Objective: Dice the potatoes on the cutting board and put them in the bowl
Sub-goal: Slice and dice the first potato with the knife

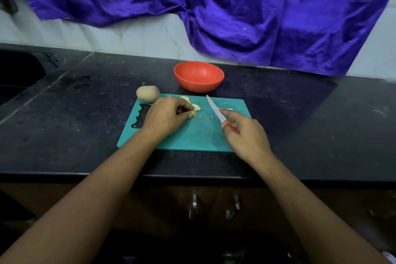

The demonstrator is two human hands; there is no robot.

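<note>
Kitchen counter, potato dicing in progress: two bare hands, knife, board, bowl.

Lower frame: cabinet handles (194,204) under the black counter (75,113). Centre: teal cutting board (192,137). Right hand (244,133), fingers clenched round the red-handled knife (216,111), forefinger laid along the blade, tip pointing to upper left, blade clear of the pieces. Left hand (165,117), fingers curled, pinching a small potato piece (193,113) on the board. Cut potato slices (194,104) just beyond that hand; a few scraps (229,109) near the board's right far edge. Whole potato (148,93) at the board's far left corner. Farther, centre: red bowl (198,76), on the counter just beyond the board, interior appears empty. Top: purple cloth (235,6) hanging over the white wall.
</note>
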